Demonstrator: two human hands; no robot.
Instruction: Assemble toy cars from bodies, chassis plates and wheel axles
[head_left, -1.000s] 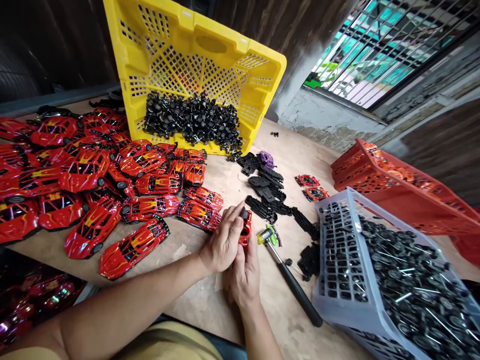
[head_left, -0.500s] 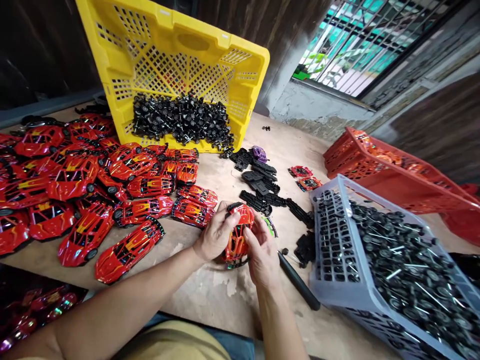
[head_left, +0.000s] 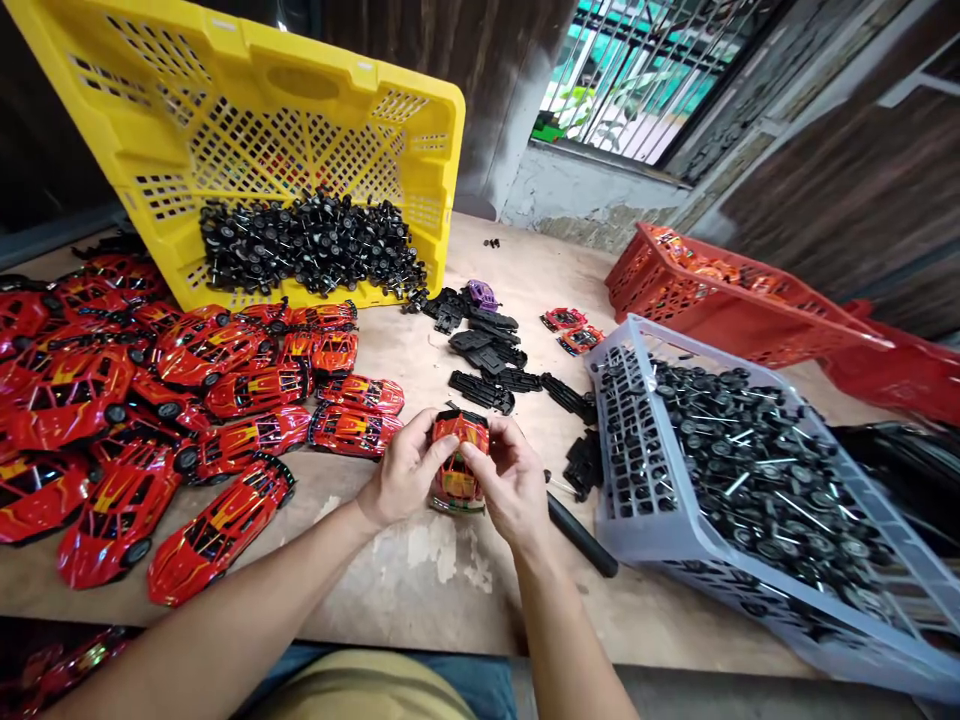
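Two hands, left [head_left: 409,468] and right [head_left: 517,482], close their fingers around a glossy red toy car [head_left: 459,462], its long axis running near to far. Beyond the car lie ridged black plastic bases [head_left: 487,350]; farther, left of them, stands a perforated yellow crate [head_left: 300,100].

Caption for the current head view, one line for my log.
Left hand and right hand hold a red toy car above a worktable beside a crate of wheels.
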